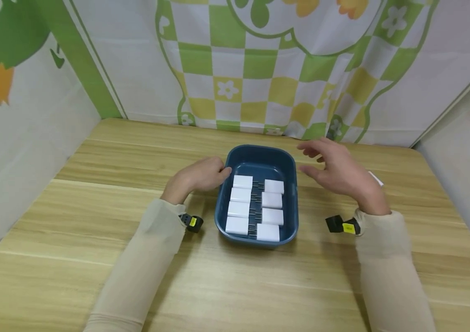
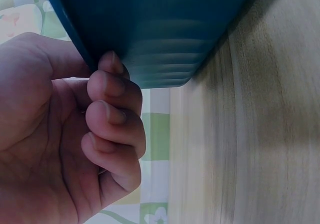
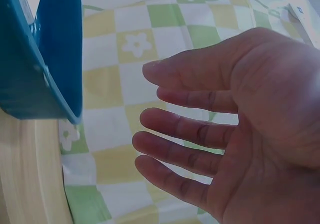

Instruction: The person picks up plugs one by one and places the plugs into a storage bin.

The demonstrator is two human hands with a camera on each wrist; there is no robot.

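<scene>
A dark blue plastic bin stands on the wooden table in the head view. Inside lie several white plug chargers in two columns, their metal prongs turned toward each other along the middle. My left hand grips the bin's left rim; in the left wrist view the thumb is over the edge and the curled fingers are against the outer wall. Apart from the bin, past its right rim, my right hand hovers with fingers spread and nothing in it.
A small white object, partly hidden behind the right wrist, lies on the table. Behind the table hangs a green and yellow checked curtain. Pale fabric walls close off both sides.
</scene>
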